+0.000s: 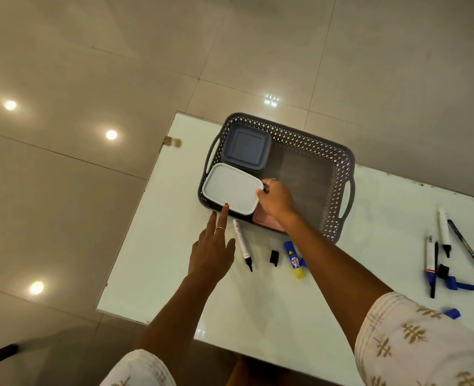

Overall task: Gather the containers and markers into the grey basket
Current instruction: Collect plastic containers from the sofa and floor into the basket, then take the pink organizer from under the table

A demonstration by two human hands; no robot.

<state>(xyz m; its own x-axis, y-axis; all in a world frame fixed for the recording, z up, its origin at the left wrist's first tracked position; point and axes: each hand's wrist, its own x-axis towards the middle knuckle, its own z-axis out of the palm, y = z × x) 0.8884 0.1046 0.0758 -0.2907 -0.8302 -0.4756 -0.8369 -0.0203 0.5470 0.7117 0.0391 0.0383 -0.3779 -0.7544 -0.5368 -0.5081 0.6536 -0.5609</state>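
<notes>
Right hand (275,199) gripped the right edge of the white-lidded container (230,189), fingers curled over its corner. Left hand (212,252) was spread flat, one fingertip touching the container's near edge. The container sat at the near left of the grey basket (339,174), partly over a pink container (266,221); a blue-grey container (245,147) lay in the far left corner. On the white table (174,260), just beside the basket: an uncapped marker (241,243), a black cap (274,257), a glue stick (294,259). More markers (444,232) lay well apart, to the right.
</notes>
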